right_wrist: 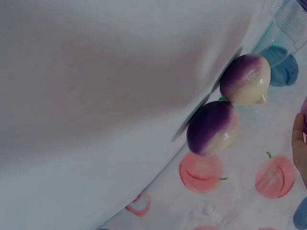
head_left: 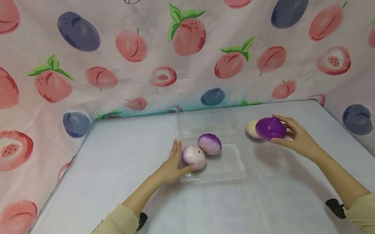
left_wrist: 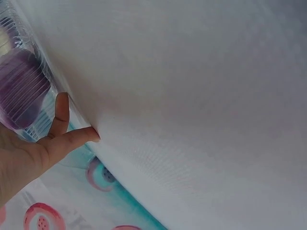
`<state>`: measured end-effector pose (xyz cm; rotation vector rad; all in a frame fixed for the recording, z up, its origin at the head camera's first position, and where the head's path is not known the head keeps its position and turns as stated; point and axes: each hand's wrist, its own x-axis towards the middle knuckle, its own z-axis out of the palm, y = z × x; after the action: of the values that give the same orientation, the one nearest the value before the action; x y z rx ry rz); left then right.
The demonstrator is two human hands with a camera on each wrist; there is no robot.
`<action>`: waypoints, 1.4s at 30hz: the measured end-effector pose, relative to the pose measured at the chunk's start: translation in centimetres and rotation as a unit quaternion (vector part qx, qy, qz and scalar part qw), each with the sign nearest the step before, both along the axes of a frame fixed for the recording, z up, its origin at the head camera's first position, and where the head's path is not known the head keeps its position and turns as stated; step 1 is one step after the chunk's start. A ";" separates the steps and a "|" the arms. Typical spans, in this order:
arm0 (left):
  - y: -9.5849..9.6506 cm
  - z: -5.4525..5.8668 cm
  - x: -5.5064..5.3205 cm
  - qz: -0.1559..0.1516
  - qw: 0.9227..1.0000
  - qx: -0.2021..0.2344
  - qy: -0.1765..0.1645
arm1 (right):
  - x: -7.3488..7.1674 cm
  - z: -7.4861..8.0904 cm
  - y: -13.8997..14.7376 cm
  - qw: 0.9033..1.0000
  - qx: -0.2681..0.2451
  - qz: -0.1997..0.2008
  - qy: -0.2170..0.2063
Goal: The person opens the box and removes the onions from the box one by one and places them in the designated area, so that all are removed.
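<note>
A clear plastic clamshell box (head_left: 229, 174) with its lid raised at the back holds two purple-and-white turnips, a paler one (head_left: 192, 157) and a purple-topped one (head_left: 210, 144). My left hand (head_left: 171, 169) rests at the box's left edge, fingers spread and straight, thumb beside the paler turnip. In the left wrist view, a purple turnip (left_wrist: 24, 88) shows through the box wall. My right hand (head_left: 299, 140) grips a purple turnip (head_left: 270, 128) above the table, right of the box. Behind it shows a pale turnip (head_left: 251, 128). The right wrist view catches only part of the right hand (right_wrist: 301, 148).
On the table in the right wrist view lie two turnips close together, one nearer the box (right_wrist: 245, 79) and a darker one (right_wrist: 212, 128). A fruit-printed cloth (head_left: 183, 82) hangs behind the white table (head_left: 116, 141) and along its sides.
</note>
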<state>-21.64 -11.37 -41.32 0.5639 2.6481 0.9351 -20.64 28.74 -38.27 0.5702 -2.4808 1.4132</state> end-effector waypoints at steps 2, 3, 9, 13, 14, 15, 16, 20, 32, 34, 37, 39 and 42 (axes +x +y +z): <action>0.0 0.0 0.0 0.001 1.000 0.002 0.000 | -0.1 0.0 0.5 1.000 -0.001 -0.003 0.005; 0.0 0.0 0.0 0.001 1.000 0.003 0.000 | -0.1 0.0 0.7 1.000 0.000 -0.007 0.006; 0.0 -0.2 0.1 -0.003 1.000 0.006 0.002 | -0.2 0.0 2.3 0.998 0.028 -0.056 -0.007; 0.0 -0.2 0.1 -0.004 1.000 0.005 0.007 | -0.3 0.0 3.4 0.993 0.047 -0.111 -0.016; 0.0 -0.2 0.1 -0.003 1.000 0.005 0.007 | -0.3 0.0 3.6 0.991 0.049 -0.125 -0.017; 0.0 -0.3 0.1 -0.003 1.000 0.004 0.008 | -0.3 -0.1 3.8 0.989 0.050 -0.139 -0.017; 0.0 -0.3 0.1 -0.003 1.000 0.005 0.009 | -0.4 -0.1 4.1 0.987 0.048 -0.150 -0.016; 0.1 -0.3 0.1 -0.002 1.000 0.007 0.009 | -0.5 -0.5 5.0 0.982 0.041 -0.186 -0.016; -0.2 -0.1 0.1 0.003 1.000 0.004 0.002 | -1.4 -1.0 6.9 0.966 0.086 -0.239 -0.053; -0.3 0.0 0.1 0.002 1.000 0.004 -0.003 | -1.7 -1.1 7.2 0.963 0.093 -0.244 -0.062; -0.4 0.0 -0.1 -0.002 1.000 0.006 -0.006 | -2.2 -1.4 7.5 0.960 0.099 -0.252 -0.069; -0.4 0.0 -0.1 -0.007 1.000 0.008 -0.007 | -2.5 -1.6 7.7 0.956 0.107 -0.261 -0.076; -0.4 -0.1 -0.2 -0.015 1.000 0.014 -0.004 | -2.8 -1.9 7.9 0.952 0.119 -0.269 -0.086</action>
<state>-21.81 -11.74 -41.43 0.6019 2.6159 0.9651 -23.47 36.64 -40.17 -0.2033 -2.6677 0.9926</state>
